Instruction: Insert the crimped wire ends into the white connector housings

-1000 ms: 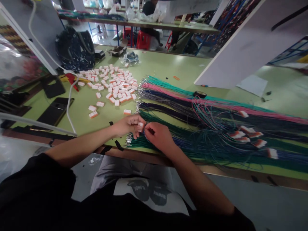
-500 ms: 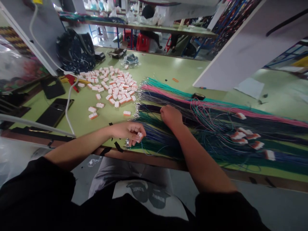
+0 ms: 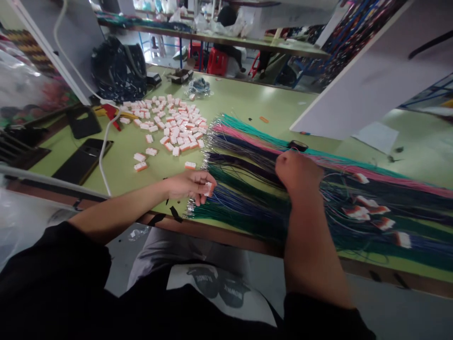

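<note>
Between the fingertips of my left hand is a small white-and-orange connector housing, held over the metal-tipped ends of the wires. My right hand is closed in a fist above the bundles, farther along them; whatever its fingers hold is hidden. Sorted bundles of green wires, blue wires, pink wires and teal wires run across the table to the right. Several wired connectors lie on them beyond my right wrist.
A heap of loose connector housings spreads over the green table. To the left lie a phone, red-and-yellow pliers and a white cable. A slanted white panel stands at right. A dark bag sits behind.
My right hand has moved right along the wires, away from my left hand. My left hand still holds the housing and has turned it slightly. The view has shifted a little.
</note>
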The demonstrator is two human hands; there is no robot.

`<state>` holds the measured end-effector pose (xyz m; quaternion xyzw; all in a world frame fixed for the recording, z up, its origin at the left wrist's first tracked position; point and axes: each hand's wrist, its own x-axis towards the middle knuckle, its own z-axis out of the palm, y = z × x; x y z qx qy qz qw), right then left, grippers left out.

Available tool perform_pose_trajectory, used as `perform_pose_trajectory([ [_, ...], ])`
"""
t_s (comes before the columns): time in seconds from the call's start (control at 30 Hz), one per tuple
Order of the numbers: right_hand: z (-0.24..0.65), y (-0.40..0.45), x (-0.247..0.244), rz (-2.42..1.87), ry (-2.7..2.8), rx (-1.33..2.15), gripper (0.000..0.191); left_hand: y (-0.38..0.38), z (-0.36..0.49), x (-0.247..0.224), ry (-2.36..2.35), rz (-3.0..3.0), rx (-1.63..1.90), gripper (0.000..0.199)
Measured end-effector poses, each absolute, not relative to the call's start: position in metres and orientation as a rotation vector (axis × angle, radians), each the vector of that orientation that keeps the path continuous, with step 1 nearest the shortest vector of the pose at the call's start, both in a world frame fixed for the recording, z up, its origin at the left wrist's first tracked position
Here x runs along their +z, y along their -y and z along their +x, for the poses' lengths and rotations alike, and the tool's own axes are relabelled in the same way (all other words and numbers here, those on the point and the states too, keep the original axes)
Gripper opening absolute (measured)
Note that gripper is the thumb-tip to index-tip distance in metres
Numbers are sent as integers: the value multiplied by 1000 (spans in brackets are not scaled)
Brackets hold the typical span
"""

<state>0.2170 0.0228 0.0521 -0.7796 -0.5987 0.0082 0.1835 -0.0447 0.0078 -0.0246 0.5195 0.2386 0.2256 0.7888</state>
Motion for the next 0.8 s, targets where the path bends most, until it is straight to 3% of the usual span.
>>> perform_pose_trajectory([
  [0.23,193,1,52,-1471,1982,506,19,-11,-43,-28,-496,1039,535,27],
  [0.47,147,15,31,-893,2464,625,23,-10,-44,-23,-486,1012,527,32],
  [0.67,169,6,34,-1023,2319,927,25,-8,-45,-19,-511,1033,535,27],
  [0.8,168,9,31,-1225,2270,827,17,-8,-45,-18,-525,1029,524,30],
])
